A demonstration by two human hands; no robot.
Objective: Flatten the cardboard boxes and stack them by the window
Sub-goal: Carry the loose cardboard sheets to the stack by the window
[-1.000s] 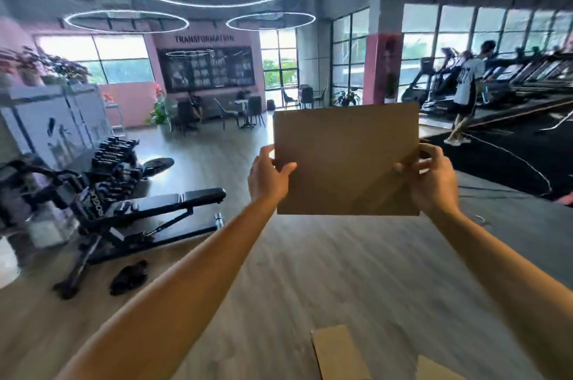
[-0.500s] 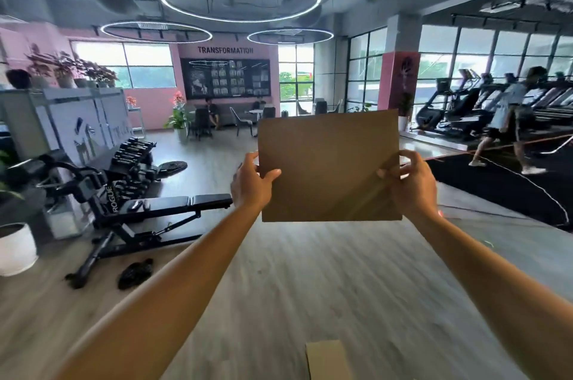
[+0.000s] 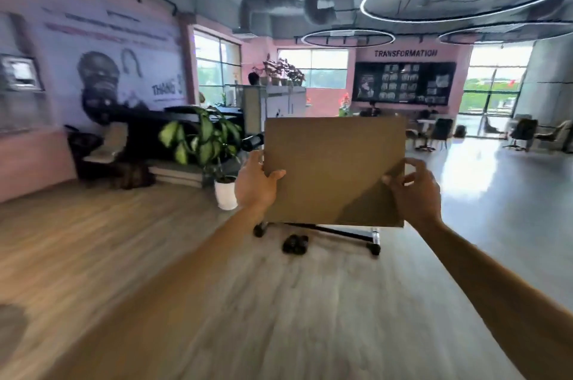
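Observation:
A flattened brown cardboard box (image 3: 335, 169) is held upright in front of me at arm's length. My left hand (image 3: 255, 183) grips its left edge, thumb across the near face. My right hand (image 3: 414, 190) pinches its lower right edge. Both arms stretch forward over a wooden floor. Windows (image 3: 217, 69) show along the far left wall, behind the plant and counter.
A potted plant in a white pot (image 3: 225, 193) stands just left of the cardboard. The foot of a weight bench (image 3: 344, 234) and a dark object (image 3: 294, 244) lie on the floor below it. A dark desk (image 3: 161, 134) is at the left, chairs and tables (image 3: 440, 131) far right.
My view has swung to the left: the treadmills and walking person are out of frame, the plant and mural wall have come in. The cardboard stays held in both hands.

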